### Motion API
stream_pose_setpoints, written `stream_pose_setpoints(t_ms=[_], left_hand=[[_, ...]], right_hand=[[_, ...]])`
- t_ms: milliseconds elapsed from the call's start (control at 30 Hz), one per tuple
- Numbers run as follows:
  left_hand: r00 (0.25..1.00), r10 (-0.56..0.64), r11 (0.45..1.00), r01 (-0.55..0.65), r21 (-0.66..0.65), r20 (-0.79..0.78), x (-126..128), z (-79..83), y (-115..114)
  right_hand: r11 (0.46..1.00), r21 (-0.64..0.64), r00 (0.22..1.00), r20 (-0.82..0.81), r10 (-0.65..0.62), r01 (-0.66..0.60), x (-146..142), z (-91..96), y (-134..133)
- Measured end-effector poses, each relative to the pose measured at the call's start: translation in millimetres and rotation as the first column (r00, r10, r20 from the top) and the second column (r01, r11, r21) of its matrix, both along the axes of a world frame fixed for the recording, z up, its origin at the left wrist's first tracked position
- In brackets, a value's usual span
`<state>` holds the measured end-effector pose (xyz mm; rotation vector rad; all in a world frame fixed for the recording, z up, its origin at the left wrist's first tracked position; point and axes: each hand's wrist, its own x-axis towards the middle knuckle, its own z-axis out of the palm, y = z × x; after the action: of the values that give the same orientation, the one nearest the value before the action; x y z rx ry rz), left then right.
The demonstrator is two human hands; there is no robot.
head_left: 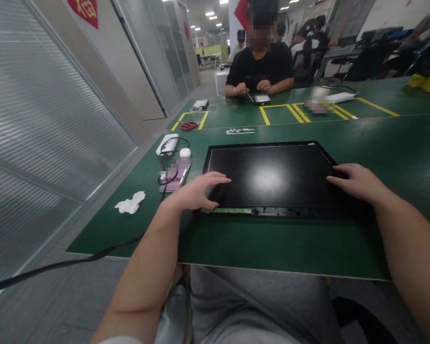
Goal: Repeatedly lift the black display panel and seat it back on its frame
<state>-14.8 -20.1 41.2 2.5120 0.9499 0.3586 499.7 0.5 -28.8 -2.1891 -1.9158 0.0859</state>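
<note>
A black flat display panel [265, 179] lies on the green table in front of me, its glossy face up and a bright reflection in its middle. A narrow green circuit board [232, 210] runs along the left part of its near edge. My left hand [202, 191] is at the panel's left side, fingers stretched over the face and thumb apart near the board. At the right side, my right hand [356, 181] rests by the frame with its thumb and forefinger extended. The other fingers of both hands are partly hidden.
Left of the panel lie a phone [181, 174] with a black cable, a white box [167, 144] and crumpled tissue [131, 203]. Beyond are red scissors [189, 126] and small strips [240, 130]. A person [260, 67] opposite handles a small device [262, 99].
</note>
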Motion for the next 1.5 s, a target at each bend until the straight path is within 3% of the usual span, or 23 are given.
stream_pose_setpoints(t_ms=[667,733,800,900,1000,1100,1233,1500], left_hand=[[0.999,0.006,1.000,-0.005,-0.029,0.043,4.2,6.3,-6.4],[0.994,0.060,0.998,-0.060,0.005,0.088,3.8,5.7,-5.0],[0.974,0.188,0.977,-0.198,0.077,0.127,2.8,3.9,-2.1],[0.901,0.422,0.883,-0.433,0.182,0.094,0.2,-0.8,3.9],[0.826,0.564,0.813,-0.552,0.182,-0.016,-1.9,-6.0,8.5],[0.783,0.615,0.788,-0.601,0.135,-0.098,-2.3,-10.6,10.0],[0.788,0.610,0.788,-0.593,0.164,-0.086,-2.1,-17.0,10.9],[0.798,0.599,0.793,-0.577,0.194,-0.073,0.7,-19.8,11.4]], right_hand=[[0.999,-0.033,0.999,-0.019,-0.040,0.039,-15.5,12.9,-7.6],[0.998,-0.044,0.997,-0.050,-0.050,0.048,-14.7,15.3,-8.2],[0.994,-0.071,0.991,-0.093,-0.092,0.085,-12.7,17.2,-8.8],[0.983,-0.092,0.979,-0.112,-0.171,0.161,-9.4,17.9,-9.2],[0.985,-0.051,0.981,-0.091,-0.170,0.166,-7.5,16.5,-8.0],[0.984,-0.061,0.980,-0.101,-0.172,0.167,-6.8,14.5,-6.0],[0.972,-0.078,0.946,-0.226,-0.234,0.221,-5.0,11.9,-6.3],[0.929,-0.165,0.772,-0.519,-0.368,0.332,-7.0,13.6,-13.5]])
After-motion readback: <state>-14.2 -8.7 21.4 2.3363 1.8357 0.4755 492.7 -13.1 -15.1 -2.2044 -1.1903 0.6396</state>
